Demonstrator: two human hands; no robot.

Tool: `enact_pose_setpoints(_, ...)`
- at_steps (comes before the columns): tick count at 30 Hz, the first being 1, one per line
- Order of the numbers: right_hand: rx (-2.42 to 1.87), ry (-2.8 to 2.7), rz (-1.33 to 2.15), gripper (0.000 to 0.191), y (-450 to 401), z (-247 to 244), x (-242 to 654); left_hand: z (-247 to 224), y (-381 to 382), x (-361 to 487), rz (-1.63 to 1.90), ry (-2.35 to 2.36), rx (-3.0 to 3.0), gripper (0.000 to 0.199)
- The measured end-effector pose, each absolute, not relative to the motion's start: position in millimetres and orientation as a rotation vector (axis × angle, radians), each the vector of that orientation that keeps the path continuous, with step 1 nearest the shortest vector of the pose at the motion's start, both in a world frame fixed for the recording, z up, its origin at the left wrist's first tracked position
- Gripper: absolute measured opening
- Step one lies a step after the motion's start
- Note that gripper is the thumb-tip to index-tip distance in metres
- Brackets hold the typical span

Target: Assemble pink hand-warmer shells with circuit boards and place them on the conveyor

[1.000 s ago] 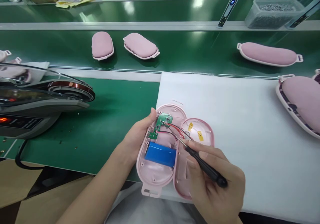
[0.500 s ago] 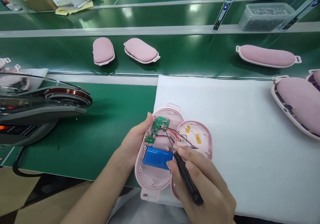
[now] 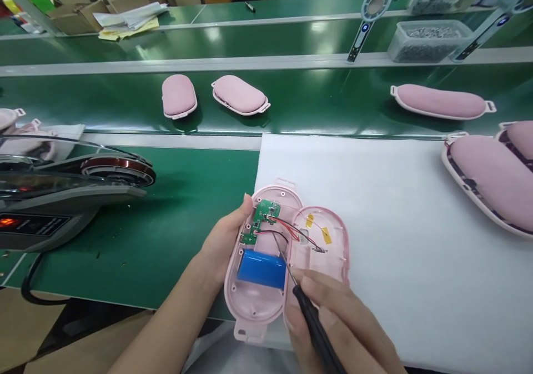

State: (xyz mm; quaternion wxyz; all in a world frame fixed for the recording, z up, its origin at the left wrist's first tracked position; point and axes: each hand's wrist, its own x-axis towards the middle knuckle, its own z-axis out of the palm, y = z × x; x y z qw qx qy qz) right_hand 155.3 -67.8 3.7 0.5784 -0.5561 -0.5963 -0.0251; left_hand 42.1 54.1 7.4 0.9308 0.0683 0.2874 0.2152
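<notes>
My left hand (image 3: pixel 225 240) grips the left edge of an opened pink plastic casing (image 3: pixel 260 303), thumb on its rim. Inside this half sit a green circuit board (image 3: pixel 266 212) and a blue battery pack (image 3: pixel 262 268). Red and black wires (image 3: pixel 293 229) run from the board to the second pink shell half (image 3: pixel 339 232), which has pieces of yellow tape (image 3: pixel 326 235) on it. In my right hand (image 3: pixel 341 313) is a black-handled screwdriver (image 3: pixel 310 313). Its thin shaft points up and left, with the tip by the wires, above the battery; whether it touches them I cannot tell.
A white sheet (image 3: pixel 400 207) covers the bench on the right, with pink padded units (image 3: pixel 491 176) at its edge. More padded units (image 3: pixel 240 95) lie on the green surface beyond. A dark machine with a reel (image 3: pixel 119 171) stands left. Farther back is a clear tub of small parts (image 3: pixel 428 40).
My right hand and the screwdriver have drawn down and slightly right, so the tip is lower, away from the board. More of the right shell half shows. The view has tilted up a little.
</notes>
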Motion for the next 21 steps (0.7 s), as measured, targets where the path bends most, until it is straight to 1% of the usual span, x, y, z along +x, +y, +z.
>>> enact_pose_setpoints(6,-1.302,-1.503,0.007,0.008,-53.8,6.5,172.5,7.8,54.3,40.8,0.439,0.604,0.149,0.057)
enact_pose_setpoints(11,-1.298,-1.414,0.054,0.009,-48.4,9.8,170.2,9.5,54.1,41.3,0.415,0.553,0.153,0.062)
enact_pose_setpoints(17,-1.306,-1.41,0.043,0.007,-46.4,7.8,167.4,6.5,55.0,40.5,0.404,0.538,0.156,0.063)
enact_pose_setpoints(21,-1.331,-1.381,0.065,0.01,-47.4,5.3,166.0,5.6,55.2,40.5,0.407,0.519,0.16,0.062)
